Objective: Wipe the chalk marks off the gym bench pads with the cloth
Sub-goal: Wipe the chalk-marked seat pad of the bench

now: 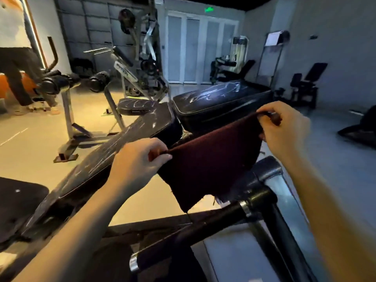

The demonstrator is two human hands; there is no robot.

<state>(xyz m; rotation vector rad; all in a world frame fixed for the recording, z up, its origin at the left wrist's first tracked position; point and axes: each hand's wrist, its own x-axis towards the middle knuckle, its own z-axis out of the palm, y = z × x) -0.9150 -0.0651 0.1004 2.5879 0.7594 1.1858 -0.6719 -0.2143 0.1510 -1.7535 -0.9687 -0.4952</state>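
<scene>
Hands stretching a dark maroon woven cloth (211, 159) taut in the air, left hand (140, 161) pinching one top corner, right hand (284, 129) pinching the other, chalk-streaked black padded bench pads (130, 143) lying beyond.

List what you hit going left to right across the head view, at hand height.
Long bench pad streaked with chalk → left hand pinching one cloth corner → dark red cloth stretched between the hands → right hand pinching the other corner.
</scene>
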